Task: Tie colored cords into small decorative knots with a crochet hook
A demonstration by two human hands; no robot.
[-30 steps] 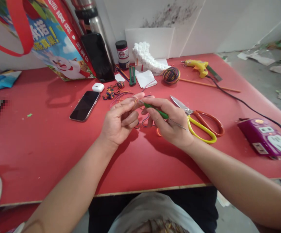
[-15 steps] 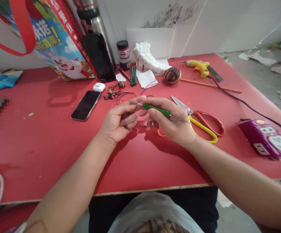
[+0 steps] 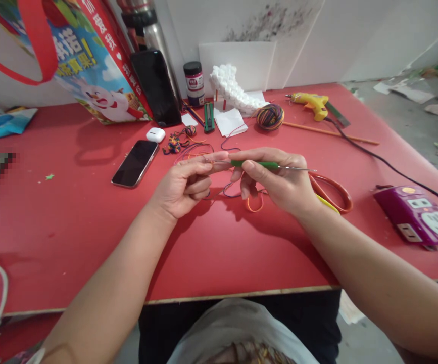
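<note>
My right hand (image 3: 281, 182) is closed round the green handle of a crochet hook (image 3: 260, 164); thin metal shafts stick out at both ends. Its left end reaches the fingertips of my left hand (image 3: 181, 189), where thumb and finger pinch a bit of yarn I can barely see. Loose multicoloured yarn (image 3: 254, 208) trails below and behind my hands on the red table (image 3: 219, 253). Behind it lies the yarn ball (image 3: 270, 117). The scissors (image 3: 336, 191) lie by my right wrist, which hides their blades.
Left of my hands lie a phone (image 3: 135, 164) and a white earbud case (image 3: 155, 134). Behind are a box cutter (image 3: 208, 119), a jar (image 3: 194, 83) and a white woven piece (image 3: 234, 91). A yellow glue gun (image 3: 311, 104) and purple power strip (image 3: 419, 215) are right.
The crochet hook has turned from slanting to nearly level. My right hand has shifted a little right, covering the scissor blades. My left hand keeps its pinch.
</note>
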